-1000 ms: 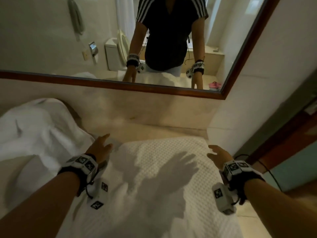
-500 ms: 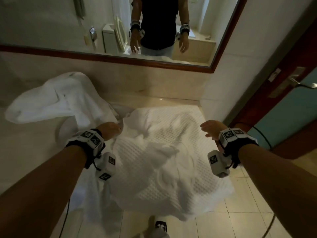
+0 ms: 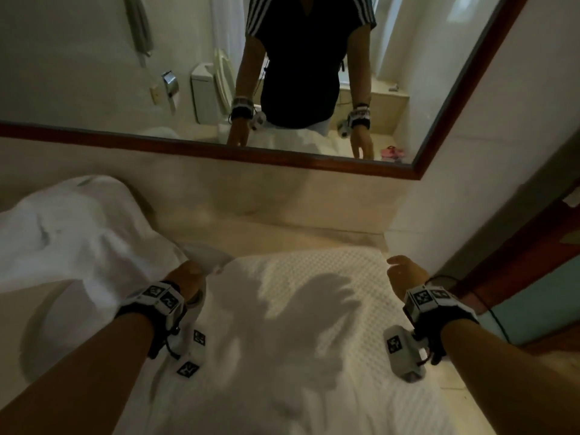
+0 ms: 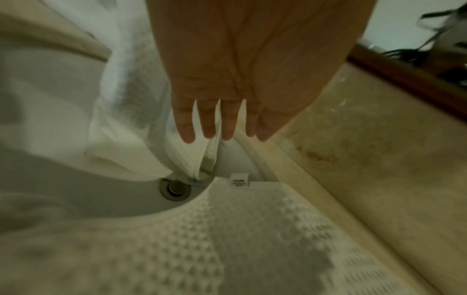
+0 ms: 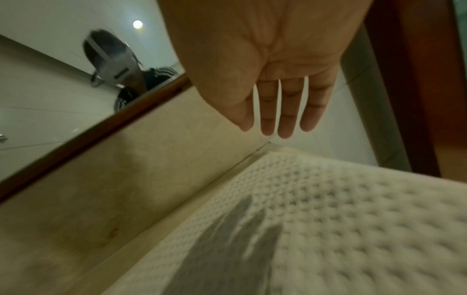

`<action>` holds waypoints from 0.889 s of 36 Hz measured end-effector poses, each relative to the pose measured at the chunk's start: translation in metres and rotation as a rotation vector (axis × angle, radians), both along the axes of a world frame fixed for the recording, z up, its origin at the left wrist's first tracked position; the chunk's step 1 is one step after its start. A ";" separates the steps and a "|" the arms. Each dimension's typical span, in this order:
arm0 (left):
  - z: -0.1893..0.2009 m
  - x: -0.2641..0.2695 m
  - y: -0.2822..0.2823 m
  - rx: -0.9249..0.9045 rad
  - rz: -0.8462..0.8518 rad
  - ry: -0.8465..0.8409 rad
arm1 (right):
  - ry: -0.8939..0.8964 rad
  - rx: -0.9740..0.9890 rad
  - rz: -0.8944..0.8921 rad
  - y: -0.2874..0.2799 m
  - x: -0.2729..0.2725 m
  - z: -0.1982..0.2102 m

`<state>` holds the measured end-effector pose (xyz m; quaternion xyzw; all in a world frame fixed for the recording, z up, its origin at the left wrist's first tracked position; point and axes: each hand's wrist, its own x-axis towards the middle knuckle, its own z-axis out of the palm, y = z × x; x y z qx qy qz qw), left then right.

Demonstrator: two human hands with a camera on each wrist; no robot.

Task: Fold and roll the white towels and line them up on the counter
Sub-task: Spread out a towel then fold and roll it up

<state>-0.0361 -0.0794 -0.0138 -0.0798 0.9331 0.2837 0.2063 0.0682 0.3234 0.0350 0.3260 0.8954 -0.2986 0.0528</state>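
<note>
- Waffle towel [image 3: 301,324] lay spread flat on the counter [image 3: 266,233], no longer bunched and hanging over the near edge as half a second before.
- Left hand [image 3: 188,277] hovered over its far left corner, fingers straight and apart, holding nothing.
- Right hand [image 3: 405,274] hovered over its far right corner, likewise spread and empty.
- Second white towel [image 3: 69,233] sat heaped to the left, draping into the sink [image 4: 141,199].

Waffle towel [image 3: 298,324] cut off below — its label [image 4: 239,180] print unreadable.
</note>
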 end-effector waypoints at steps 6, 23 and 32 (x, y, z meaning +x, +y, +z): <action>-0.063 -0.046 0.010 0.040 0.165 -0.085 | -0.075 0.088 -0.036 0.023 -0.058 -0.051; -0.070 -0.060 0.004 0.077 0.026 -0.095 | -0.057 0.090 -0.103 0.023 -0.082 -0.062; 0.035 -0.056 0.028 0.498 -0.074 0.205 | 0.283 0.022 0.069 -0.094 -0.076 -0.006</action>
